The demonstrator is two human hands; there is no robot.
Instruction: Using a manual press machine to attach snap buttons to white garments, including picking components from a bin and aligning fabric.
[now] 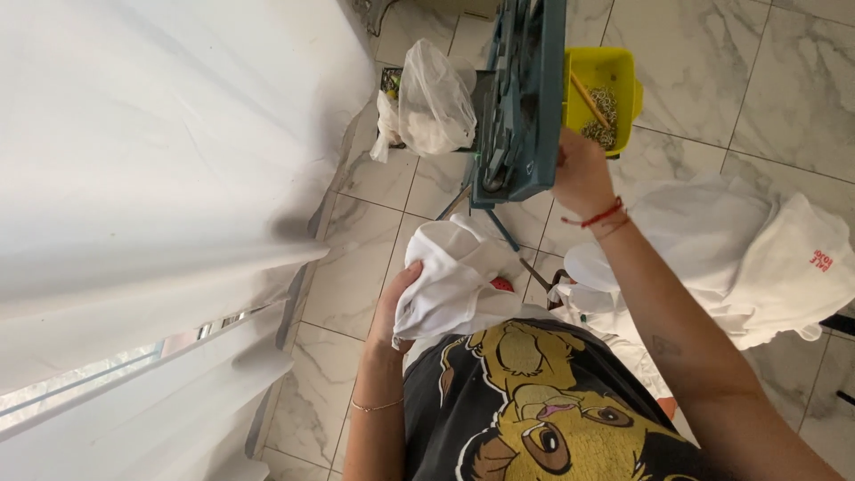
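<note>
1. Left hand [398, 298]: closed round a bunched white cloth [454, 272], holding it up just in front of the person's chest, approx centre frame.
2. Right hand [581, 171]: raised to the right edge of the teal machine [521, 98], touching it; fingers curled but mostly hidden, so can't tell if it grips anything. Red string bracelet [595, 216] on that wrist.
3. Machine sits at 12 o'clock from the cloth, standing on thin legs over the marble tile floor [712, 71].
4. Yellow tub [606, 71] w/ small metal bits + a wooden stick inside, just beside the machine at its 3 o'clock, just above the right hand.
5. Clear plastic bag [432, 98] w/ white stuff, at the machine's 9 o'clock.
6. Pile of white garments [739, 258] at 3 o'clock from the right forearm.
7. White curtain [151, 160] fills the left side.
</note>
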